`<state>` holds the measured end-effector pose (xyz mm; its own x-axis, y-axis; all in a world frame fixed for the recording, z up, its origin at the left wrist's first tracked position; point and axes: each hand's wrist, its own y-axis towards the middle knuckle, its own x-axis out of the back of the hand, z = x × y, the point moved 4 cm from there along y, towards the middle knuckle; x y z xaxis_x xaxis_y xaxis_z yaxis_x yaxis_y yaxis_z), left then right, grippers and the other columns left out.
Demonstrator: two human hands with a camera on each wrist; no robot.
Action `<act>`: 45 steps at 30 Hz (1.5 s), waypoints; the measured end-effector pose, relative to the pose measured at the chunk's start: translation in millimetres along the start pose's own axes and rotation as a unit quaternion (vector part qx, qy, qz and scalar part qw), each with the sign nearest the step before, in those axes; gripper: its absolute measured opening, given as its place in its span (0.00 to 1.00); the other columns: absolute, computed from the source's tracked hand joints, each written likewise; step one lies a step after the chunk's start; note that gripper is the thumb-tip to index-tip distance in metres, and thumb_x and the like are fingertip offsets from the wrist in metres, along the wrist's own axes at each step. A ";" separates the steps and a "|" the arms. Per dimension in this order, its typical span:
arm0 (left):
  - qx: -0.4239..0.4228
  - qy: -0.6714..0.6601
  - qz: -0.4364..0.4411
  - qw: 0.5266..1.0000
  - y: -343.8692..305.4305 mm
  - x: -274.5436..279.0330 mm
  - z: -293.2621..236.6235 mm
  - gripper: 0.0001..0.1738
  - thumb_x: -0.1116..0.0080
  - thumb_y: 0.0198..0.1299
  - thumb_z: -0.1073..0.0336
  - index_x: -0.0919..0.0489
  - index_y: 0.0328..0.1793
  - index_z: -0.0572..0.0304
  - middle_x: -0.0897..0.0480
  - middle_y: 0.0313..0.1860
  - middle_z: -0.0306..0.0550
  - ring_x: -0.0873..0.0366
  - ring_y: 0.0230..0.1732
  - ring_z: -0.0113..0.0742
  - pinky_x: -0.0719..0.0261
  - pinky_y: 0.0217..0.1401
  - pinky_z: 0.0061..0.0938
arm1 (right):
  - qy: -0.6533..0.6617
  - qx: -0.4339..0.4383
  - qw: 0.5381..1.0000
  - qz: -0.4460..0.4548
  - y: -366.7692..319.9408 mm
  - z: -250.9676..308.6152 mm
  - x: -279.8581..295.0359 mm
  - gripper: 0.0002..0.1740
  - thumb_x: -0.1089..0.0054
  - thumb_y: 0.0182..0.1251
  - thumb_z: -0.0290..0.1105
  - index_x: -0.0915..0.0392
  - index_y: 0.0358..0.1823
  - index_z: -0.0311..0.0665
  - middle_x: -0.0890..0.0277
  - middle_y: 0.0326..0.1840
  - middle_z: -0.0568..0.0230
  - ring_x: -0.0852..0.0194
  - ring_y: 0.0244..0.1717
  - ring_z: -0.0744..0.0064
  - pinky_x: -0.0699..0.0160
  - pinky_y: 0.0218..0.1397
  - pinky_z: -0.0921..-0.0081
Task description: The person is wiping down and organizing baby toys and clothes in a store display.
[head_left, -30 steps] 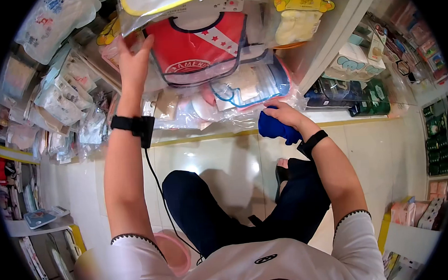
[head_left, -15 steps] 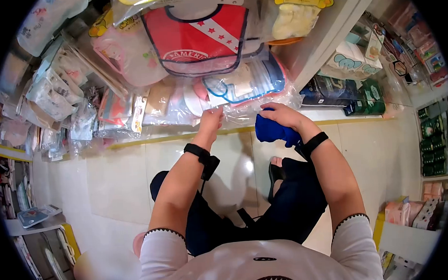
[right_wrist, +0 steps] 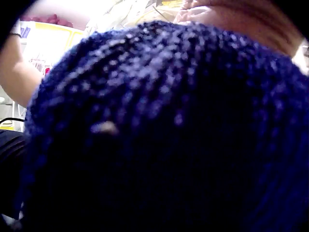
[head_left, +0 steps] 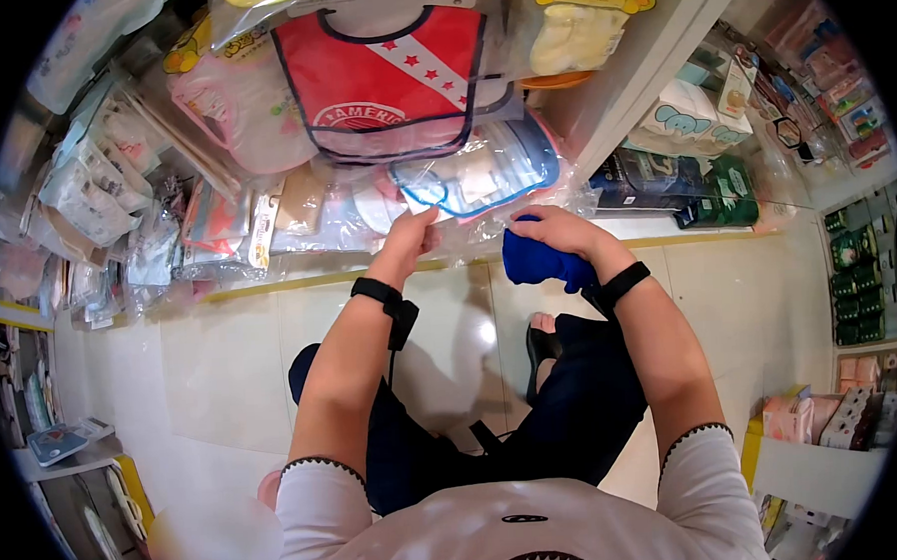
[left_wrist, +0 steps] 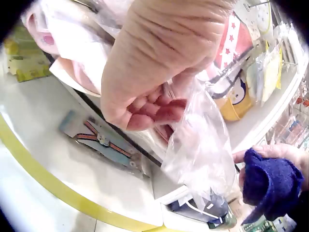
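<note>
At the front of the lower shelf, my left hand (head_left: 407, 244) has its fingers curled on a clear plastic bag (left_wrist: 205, 140), part of which bunches out past the fingers. That bag belongs among the wrapped items below the red bib (head_left: 380, 88), close to a bib with blue trim (head_left: 509, 167). My right hand (head_left: 557, 233) grips a bundled blue cloth (head_left: 533, 261) a short way to the right, its fingers over the top. The cloth (right_wrist: 159, 121) fills most of the right wrist view and hides the fingers there.
Bagged baby goods (head_left: 94, 195) hang at the left. A yellow packaged item (head_left: 578, 36) hangs right of the red bib, beside a white shelf upright (head_left: 649, 61). Elephant-print packs (head_left: 687, 119) stand beyond it. A yellow-edged shelf lip (left_wrist: 72, 203) runs low along the front.
My left hand has come down from the upper left beside the red bib to the plastic-wrapped items at the shelf front. My right hand keeps hold of the blue cloth in nearly the same place.
</note>
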<state>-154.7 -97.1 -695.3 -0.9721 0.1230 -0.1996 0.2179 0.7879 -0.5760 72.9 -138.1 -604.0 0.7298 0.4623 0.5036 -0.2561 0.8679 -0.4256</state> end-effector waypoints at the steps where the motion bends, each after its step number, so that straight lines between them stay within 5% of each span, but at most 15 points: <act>1: -0.013 -0.033 0.003 0.999 -2.2 -1.5 5.2 0.14 0.46 0.59 0.59 0.30 0.46 0.59 0.26 0.33 0.40 0.28 0.31 0.30 0.29 0.34 0.24 | 0.010 -0.007 1.000 0.010 -1.7 -1.4 -0.7 0.26 0.47 0.58 0.46 0.28 0.53 0.35 0.27 0.49 0.55 0.31 0.51 0.65 0.35 0.56 0.74; 6: 0.007 -0.202 0.075 0.977 -25.6 10.2 42.4 0.21 0.49 0.59 0.62 0.36 0.56 0.66 0.30 0.51 0.51 0.28 0.49 0.44 0.27 0.51 0.36 | 0.110 -0.134 0.981 0.087 -15.1 -9.0 6.1 0.31 0.43 0.57 0.50 0.30 0.54 0.33 0.26 0.47 0.54 0.27 0.45 0.67 0.26 0.46 0.74; 12: 0.026 -0.334 0.088 0.938 -59.6 -2.2 12.1 0.23 0.47 0.60 0.59 0.37 0.56 0.66 0.31 0.53 0.56 0.28 0.51 0.56 0.23 0.51 0.47 | 0.346 -0.079 0.930 0.092 -15.3 -2.4 15.7 0.28 0.38 0.56 0.42 0.32 0.53 0.32 0.26 0.44 0.60 0.25 0.39 0.72 0.24 0.43 0.74; 15: -0.026 -0.196 0.100 0.975 -35.2 -2.5 22.7 0.20 0.48 0.60 0.64 0.35 0.57 0.60 0.31 0.54 0.54 0.28 0.52 0.50 0.21 0.49 0.46 | 0.367 0.018 0.928 0.065 -2.6 17.2 10.6 0.30 0.35 0.52 0.36 0.36 0.56 0.35 0.27 0.44 0.60 0.26 0.39 0.71 0.22 0.39 0.76; 17: -0.033 -0.192 0.074 0.978 -45.0 -10.9 21.5 0.19 0.49 0.60 0.68 0.34 0.57 0.56 0.30 0.53 0.46 0.28 0.52 0.41 0.19 0.47 0.42 | 0.236 0.082 0.964 -0.087 4.8 53.3 -11.9 0.29 0.36 0.48 0.30 0.35 0.53 0.34 0.29 0.46 0.57 0.27 0.43 0.66 0.26 0.45 0.72; 19: -0.044 -0.185 0.041 0.981 -56.5 -16.6 24.7 0.17 0.50 0.60 0.68 0.33 0.56 0.56 0.28 0.51 0.41 0.28 0.50 0.38 0.18 0.46 0.40 | -0.124 0.399 0.897 -0.144 22.2 79.2 -58.2 0.32 0.37 0.41 0.24 0.33 0.54 0.43 0.35 0.55 0.56 0.38 0.57 0.56 0.39 0.60 0.64; 20: -0.051 -0.162 0.058 0.984 -55.3 -15.8 32.6 0.17 0.52 0.61 0.66 0.33 0.56 0.51 0.29 0.51 0.39 0.29 0.52 0.35 0.18 0.46 0.40 | -0.201 0.404 0.885 -0.115 23.6 84.4 -82.8 0.33 0.34 0.37 0.24 0.30 0.51 0.48 0.37 0.57 0.55 0.41 0.58 0.52 0.42 0.60 0.63; 23: -0.017 -0.227 0.060 0.972 -56.6 2.4 52.8 0.24 0.48 0.60 0.62 0.38 0.62 0.48 0.32 0.57 0.41 0.30 0.55 0.36 0.20 0.47 0.40 | -0.356 0.423 0.831 -0.060 37.2 71.0 -111.2 0.24 0.45 0.49 0.29 0.29 0.51 0.56 0.42 0.63 0.61 0.41 0.60 0.58 0.38 0.56 0.63; 27: -0.040 -0.193 0.033 0.980 -76.7 17.3 47.3 0.22 0.47 0.59 0.66 0.36 0.58 0.63 0.25 0.49 0.47 0.24 0.47 0.42 0.19 0.45 0.43 | -0.432 0.350 0.820 -0.135 48.3 49.7 -61.5 0.20 0.52 0.54 0.32 0.28 0.50 0.58 0.41 0.63 0.61 0.41 0.61 0.60 0.37 0.55 0.62; 29: -0.031 -0.197 0.041 0.979 -71.5 21.1 51.4 0.22 0.46 0.58 0.66 0.35 0.57 0.63 0.24 0.48 0.47 0.24 0.47 0.42 0.19 0.45 0.42 | -0.480 0.356 0.781 -0.182 45.2 32.9 -38.5 0.20 0.52 0.54 0.32 0.28 0.50 0.57 0.39 0.62 0.61 0.41 0.60 0.59 0.36 0.54 0.62; 32: -0.024 -0.178 0.034 0.983 -81.5 17.6 47.7 0.23 0.45 0.57 0.64 0.35 0.58 0.63 0.24 0.49 0.47 0.23 0.46 0.42 0.21 0.47 0.39 | -0.455 0.291 0.792 -0.283 35.4 12.2 4.3 0.17 0.53 0.54 0.29 0.25 0.46 0.54 0.35 0.58 0.61 0.38 0.57 0.56 0.35 0.54 0.64; 35: -0.012 -0.173 0.043 0.984 -93.7 20.3 37.7 0.25 0.45 0.58 0.63 0.36 0.60 0.62 0.24 0.49 0.47 0.23 0.46 0.42 0.20 0.47 0.38 | -0.331 0.016 0.827 -0.455 27.8 -20.6 69.4 0.19 0.49 0.52 0.26 0.25 0.47 0.52 0.33 0.55 0.58 0.36 0.53 0.51 0.31 0.51 0.59; 37: -0.003 -0.153 0.042 0.987 -94.1 25.3 36.6 0.25 0.48 0.59 0.65 0.38 0.61 0.64 0.27 0.52 0.50 0.25 0.49 0.43 0.20 0.46 0.43 | -0.227 0.015 0.812 -0.538 14.2 -21.1 80.5 0.21 0.50 0.49 0.21 0.24 0.45 0.49 0.32 0.53 0.55 0.36 0.52 0.49 0.31 0.52 0.59; 42: -0.015 -0.167 0.053 0.984 -91.1 17.4 37.0 0.25 0.48 0.58 0.68 0.39 0.62 0.63 0.27 0.53 0.48 0.25 0.49 0.44 0.19 0.45 0.40 | -0.386 0.360 0.810 -0.258 32.2 34.2 -10.5 0.16 0.53 0.53 0.27 0.24 0.42 0.50 0.33 0.55 0.61 0.37 0.56 0.59 0.41 0.61 0.62; 45: -0.019 -0.129 0.021 0.991 -98.0 24.3 36.0 0.26 0.48 0.58 0.69 0.40 0.62 0.63 0.28 0.54 0.49 0.25 0.50 0.44 0.19 0.44 0.42 | -0.415 0.350 0.810 -0.219 31.1 18.3 -20.4 0.17 0.54 0.54 0.28 0.26 0.46 0.51 0.36 0.58 0.61 0.38 0.57 0.57 0.39 0.60 0.61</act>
<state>-196.6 -193.0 -672.3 -0.9069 0.0023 -0.4213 0.2499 0.8079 -0.5336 38.5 -117.2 -613.8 0.2436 -0.2079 0.9473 -0.5969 0.7377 0.3154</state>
